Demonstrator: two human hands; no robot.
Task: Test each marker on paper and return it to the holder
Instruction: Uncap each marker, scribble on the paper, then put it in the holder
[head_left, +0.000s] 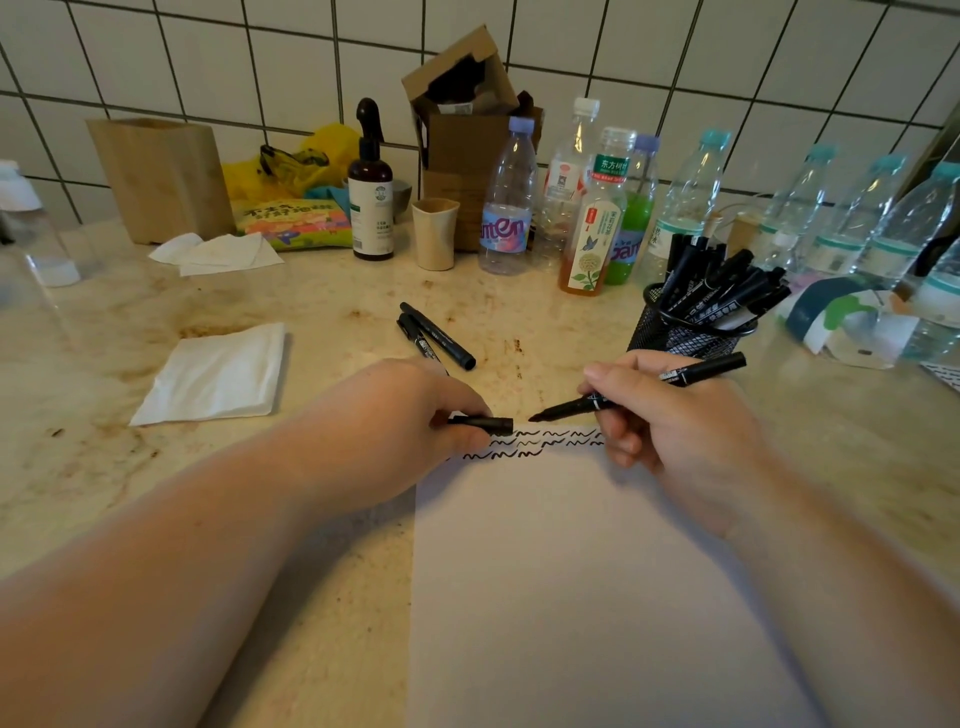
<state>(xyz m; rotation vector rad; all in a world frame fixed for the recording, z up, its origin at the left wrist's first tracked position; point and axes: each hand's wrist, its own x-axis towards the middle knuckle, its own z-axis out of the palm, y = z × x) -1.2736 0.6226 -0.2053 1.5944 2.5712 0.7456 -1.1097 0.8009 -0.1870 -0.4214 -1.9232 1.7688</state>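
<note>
A white sheet of paper (571, 571) lies on the counter with rows of black squiggles along its top edge. My right hand (670, 431) holds an uncapped black marker (691, 374), its tip pointing left just above the squiggles. My left hand (415, 415) grips the black marker cap (485, 425), whose open end faces the tip a short gap away. A black mesh holder (675, 332) at the right stands full of several black markers. Two more black markers (439, 338) lie loose on the counter beyond my left hand.
A folded napkin (213, 374) lies at the left. Along the tiled wall stand several plastic bottles (509, 208), a dark spray bottle (370, 197), a beige cup (435, 234), a cardboard box (467, 119) and a wooden box (161, 176).
</note>
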